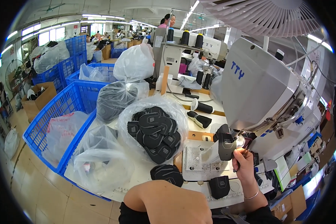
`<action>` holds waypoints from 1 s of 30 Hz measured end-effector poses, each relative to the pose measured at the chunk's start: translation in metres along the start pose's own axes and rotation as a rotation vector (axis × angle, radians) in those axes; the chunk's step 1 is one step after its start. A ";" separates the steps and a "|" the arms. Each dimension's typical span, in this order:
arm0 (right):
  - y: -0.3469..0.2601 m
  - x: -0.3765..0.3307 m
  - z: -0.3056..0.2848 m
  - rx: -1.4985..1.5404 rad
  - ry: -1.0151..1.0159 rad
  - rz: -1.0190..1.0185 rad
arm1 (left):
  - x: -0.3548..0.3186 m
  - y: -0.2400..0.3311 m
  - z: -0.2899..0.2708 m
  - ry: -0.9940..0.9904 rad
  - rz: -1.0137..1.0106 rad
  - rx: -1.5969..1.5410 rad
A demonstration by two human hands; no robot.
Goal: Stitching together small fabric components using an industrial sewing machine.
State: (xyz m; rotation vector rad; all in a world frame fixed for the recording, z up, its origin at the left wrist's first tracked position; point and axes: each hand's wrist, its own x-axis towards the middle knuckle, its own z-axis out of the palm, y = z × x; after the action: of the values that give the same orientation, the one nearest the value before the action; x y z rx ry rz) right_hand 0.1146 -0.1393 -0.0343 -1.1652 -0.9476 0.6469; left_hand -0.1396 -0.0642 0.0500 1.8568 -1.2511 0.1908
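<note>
At the sewing machine's needle area, my right hand pinches the edge of a black padded fabric piece with pale print. That piece hangs over the end of the machine's light post arm. My left hand looms large at the bottom, close to the camera; its fingers are hidden. Beyond it, a similar black piece lies on the table, and another lies nearer my right hand. An open clear bag holds several more stacked black pieces.
Blue crates stand along the left, with filled plastic bags beside them. A black thread cone lies near a dark tool-like object. Another sewing machine and a person are behind. A pleated fan-like cover hangs overhead.
</note>
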 end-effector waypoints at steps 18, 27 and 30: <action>0.002 0.000 -0.004 -0.032 -0.001 -0.010 | 0.001 -0.001 -0.020 -0.092 -0.329 0.140; 0.001 0.000 -0.003 -0.009 -0.010 -0.013 | -0.002 -0.012 -0.014 -0.083 -0.021 0.056; 0.001 0.000 -0.003 -0.019 -0.016 -0.010 | 0.000 -0.011 -0.015 -0.095 -0.030 0.081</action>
State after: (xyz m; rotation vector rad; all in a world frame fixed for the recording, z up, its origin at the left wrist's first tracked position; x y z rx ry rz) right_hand 0.1177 -0.1403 -0.0360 -1.1727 -0.9747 0.6416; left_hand -0.1256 -0.0521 0.0528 1.9728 -1.2962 0.1399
